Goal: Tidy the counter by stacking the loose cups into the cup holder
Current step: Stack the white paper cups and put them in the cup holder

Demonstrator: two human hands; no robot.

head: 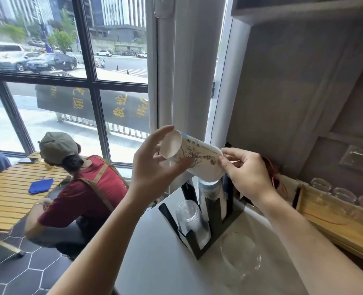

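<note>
A white paper cup (199, 160) with a dark drawing lies tilted in the air above the black cup holder (214, 218), its base toward me on the left. My left hand (155, 167) grips the base end and my right hand (246, 173) pinches the rim end. Directly under the cup a stack of paper cups (208, 188) stands in the holder's rear slot. A stack of clear plastic cups (191, 218) fills the front slot. A loose clear plastic cup (240, 254) rests on the white counter (155, 262) in front of the holder.
A wooden rack (336, 226) with several upturned clear glasses runs along the wall at right. A person in a red shirt and cap (78, 188) sits below the counter at left beside a slatted wooden table (12, 199). The window fills the back.
</note>
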